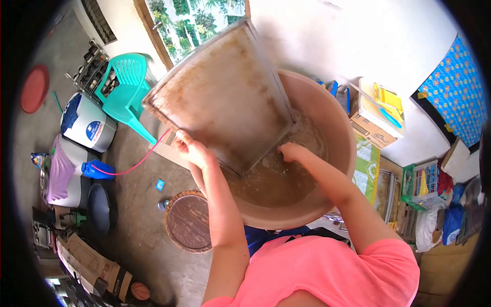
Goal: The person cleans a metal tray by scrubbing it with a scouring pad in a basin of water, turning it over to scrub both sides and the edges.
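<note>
A large rectangular baking tray (220, 97), metal with brown stains, is held tilted up over a wide brown basin (340, 169). My left hand (192, 149) is closed on the tray's left corner edge. Murky brownish water (276, 184) lies in the basin, and the tray's lower corner reaches down to about its surface. My right hand (292, 152) is closed, just over the water beside the tray's lower right edge. Its fingertips are partly hidden, and what they hold, if anything, I cannot make out.
A green plastic chair (125, 89) stands at the left near white appliances (92, 125). A round brown wooden board (188, 222) is on the floor left of the basin. A cardboard box (371, 130) with a white container and a green crate (409, 187) stand at the right.
</note>
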{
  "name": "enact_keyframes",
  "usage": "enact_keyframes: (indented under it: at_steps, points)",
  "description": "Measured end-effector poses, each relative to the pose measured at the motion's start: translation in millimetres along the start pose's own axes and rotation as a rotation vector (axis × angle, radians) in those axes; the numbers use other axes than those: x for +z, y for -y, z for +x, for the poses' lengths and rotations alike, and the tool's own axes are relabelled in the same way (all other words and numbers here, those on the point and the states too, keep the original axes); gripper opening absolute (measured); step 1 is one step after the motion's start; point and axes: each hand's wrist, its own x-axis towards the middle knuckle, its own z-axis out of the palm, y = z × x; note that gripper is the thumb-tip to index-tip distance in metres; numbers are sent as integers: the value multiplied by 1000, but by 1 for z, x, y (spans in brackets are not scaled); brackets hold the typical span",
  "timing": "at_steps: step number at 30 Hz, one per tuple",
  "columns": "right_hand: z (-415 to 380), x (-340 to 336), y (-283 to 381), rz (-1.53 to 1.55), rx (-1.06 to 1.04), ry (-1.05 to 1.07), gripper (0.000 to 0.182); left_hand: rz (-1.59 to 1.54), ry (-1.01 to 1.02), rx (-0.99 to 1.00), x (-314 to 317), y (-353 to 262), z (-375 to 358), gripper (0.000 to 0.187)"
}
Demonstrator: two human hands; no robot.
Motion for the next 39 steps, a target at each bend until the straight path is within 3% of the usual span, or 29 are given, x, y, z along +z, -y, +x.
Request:
enact_keyframes:
  at_steps: [1,3,4,7,11,12,13,15,18,23,27,31,35,39]
  points:
    - [-20,-16,3,-11,-77,58,49,-33,25,-89,4,-1,-4,25]
    - [-62,-48,13,250,-101,21,42,85,81,15,1,21,-2,24]
    - [-72,-57,14,378,-115,5,38,82,96,-24,4,24,-7,25]
    - [-67,-67,11,708,-309,-307,33,173,195,54,8,31,-15,26]
    - [-80,-97,65,1030,-270,-449,27,181,237,-16,11,27,-24,21]
    - [-87,-108,82,1015,-325,-479,25,151,273,11,12,23,-25,18]
    - [-68,-105,95,793,-527,-801,21,121,309,40,13,18,-26,15]
    - [-50,-110,117,604,-684,-1053,17,146,339,58,14,10,-30,14]
    - [-55,-128,165,598,-693,-1163,16,94,298,55,14,18,-29,17]
    - [-52,-153,201,152,-651,-1372,11,17,258,88,13,16,-27,19]
    - [-55,-181,224,194,-636,-1492,6,131,246,169,13,11,-20,19]
    - [-59,-165,227,361,-570,-1389,3,253,290,158,12,-5,-27,21]
    - [-53,-170,226,439,-535,-1383,4,347,200,323,17,-4,-28,25]
    - [-65,-213,241,562,-459,-1409,6,427,214,259,15,-1,-30,24]
